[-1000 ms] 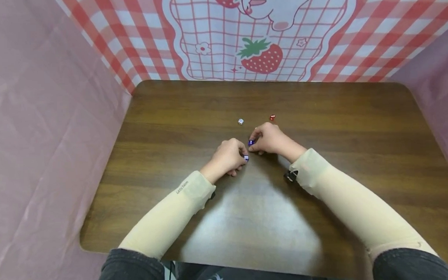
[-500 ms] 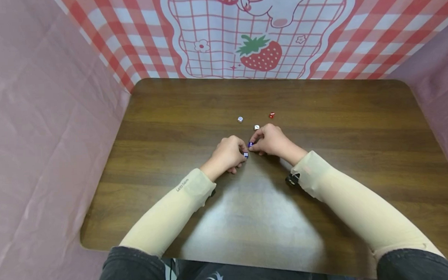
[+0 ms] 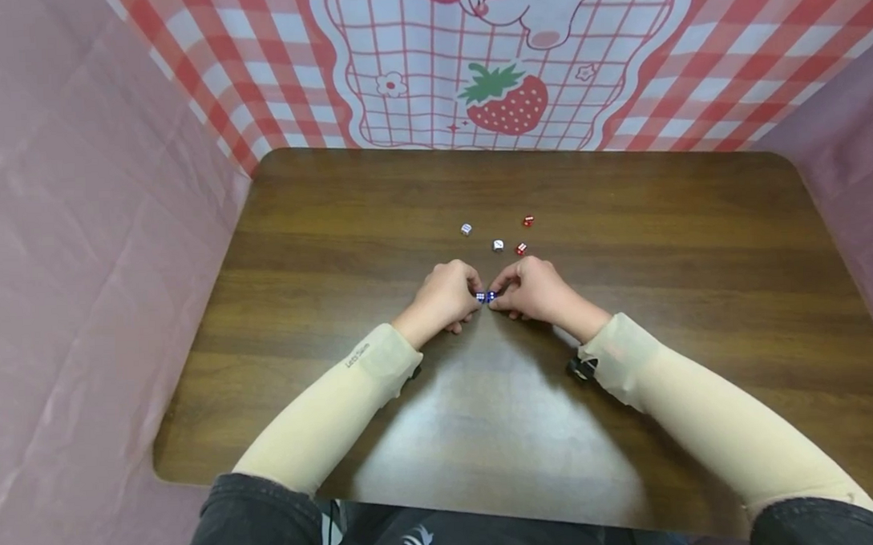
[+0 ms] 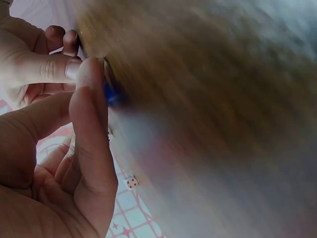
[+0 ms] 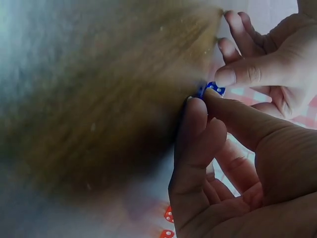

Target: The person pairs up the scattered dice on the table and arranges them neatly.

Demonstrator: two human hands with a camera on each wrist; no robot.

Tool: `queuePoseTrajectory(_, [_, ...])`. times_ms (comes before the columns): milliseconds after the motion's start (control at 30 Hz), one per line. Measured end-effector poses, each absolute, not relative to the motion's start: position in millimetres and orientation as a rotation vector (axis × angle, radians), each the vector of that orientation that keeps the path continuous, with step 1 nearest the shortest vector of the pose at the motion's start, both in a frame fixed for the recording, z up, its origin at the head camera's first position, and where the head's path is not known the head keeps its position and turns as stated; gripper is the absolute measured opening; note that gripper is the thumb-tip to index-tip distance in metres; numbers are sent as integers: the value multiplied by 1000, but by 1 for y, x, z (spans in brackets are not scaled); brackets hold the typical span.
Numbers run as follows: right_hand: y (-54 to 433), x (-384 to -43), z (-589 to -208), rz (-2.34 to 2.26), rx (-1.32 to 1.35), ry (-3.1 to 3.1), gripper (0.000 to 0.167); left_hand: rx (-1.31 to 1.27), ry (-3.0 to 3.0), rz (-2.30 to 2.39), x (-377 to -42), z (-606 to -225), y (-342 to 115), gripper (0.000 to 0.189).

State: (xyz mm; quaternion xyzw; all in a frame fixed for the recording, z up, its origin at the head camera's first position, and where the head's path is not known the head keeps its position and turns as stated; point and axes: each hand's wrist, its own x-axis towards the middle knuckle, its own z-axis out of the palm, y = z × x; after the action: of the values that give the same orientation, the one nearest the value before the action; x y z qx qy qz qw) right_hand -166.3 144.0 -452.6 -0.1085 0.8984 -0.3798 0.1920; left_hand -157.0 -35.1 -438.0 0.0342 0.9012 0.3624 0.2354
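Note:
In the head view my left hand (image 3: 446, 296) pinches a blue die (image 3: 480, 297) between thumb and finger. Facing it, my right hand (image 3: 536, 290) pinches a second blue die (image 3: 491, 296). The two blue dice are side by side at the table's middle, so close that I cannot tell whether they touch. From the right wrist, white pips show on a blue die (image 5: 216, 89), and fingertips cover much of the other. Only a blurred bit of blue die (image 4: 114, 95) shows past the fingers in the left wrist view.
Beyond the hands, two white dice (image 3: 466, 229) and two red dice (image 3: 528, 220) lie scattered on the brown wooden table (image 3: 334, 220). A red-and-white checked cloth (image 3: 415, 73) with strawberries hangs behind the table's far edge. Pink cloth (image 3: 81, 237) hangs at the left.
My right hand has come toward me with its blue die, bringing it level beside the left one. A white die and a red die formerly hidden by that hand now show. The left hand barely moved.

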Motion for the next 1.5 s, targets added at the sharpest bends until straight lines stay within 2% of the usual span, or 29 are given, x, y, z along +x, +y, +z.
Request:
queuePoseTrajectory(1133, [145, -158, -455, -1095, -390, 2544, 14, 150, 2483, 921, -156, -437, -31, 5])
queuePoseTrajectory(1500, [144, -157, -456, -1105, -384, 2534, 14, 168, 2398, 1059, -163, -436, -41, 15])
